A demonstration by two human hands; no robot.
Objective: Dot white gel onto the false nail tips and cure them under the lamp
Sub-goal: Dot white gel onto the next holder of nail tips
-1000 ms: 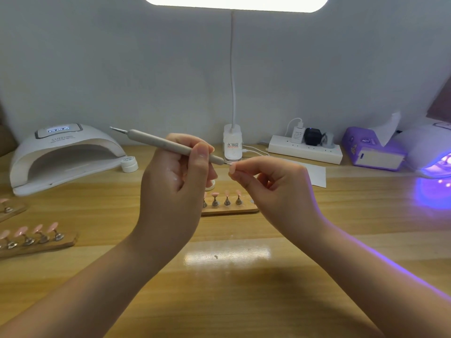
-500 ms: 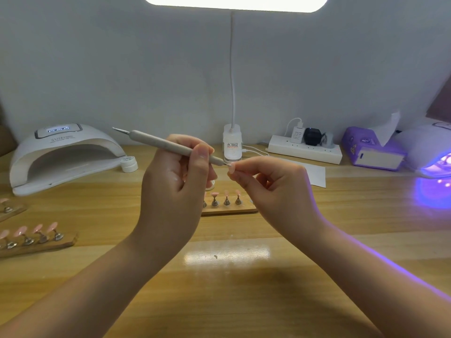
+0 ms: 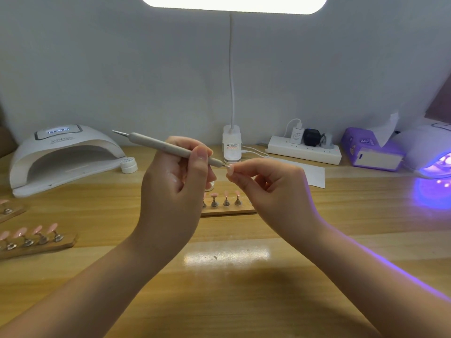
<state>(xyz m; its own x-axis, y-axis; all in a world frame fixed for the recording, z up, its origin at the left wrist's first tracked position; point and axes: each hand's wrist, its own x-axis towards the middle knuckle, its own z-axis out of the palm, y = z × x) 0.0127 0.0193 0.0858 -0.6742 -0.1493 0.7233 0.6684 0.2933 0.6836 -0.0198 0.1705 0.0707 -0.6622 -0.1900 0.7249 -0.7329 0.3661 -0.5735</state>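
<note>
Your left hand (image 3: 175,191) and right hand (image 3: 271,193) are both bare: no gloves, no rings, no watch or bracelet at either wrist. Your forearms are uncovered all the way down to the bottom edge of the view, so no sleeve shows on either side. Your fingernails are short and unpainted where they can be seen, such as on your left thumb. A violet glow runs along the outer edge of your right forearm.
</note>
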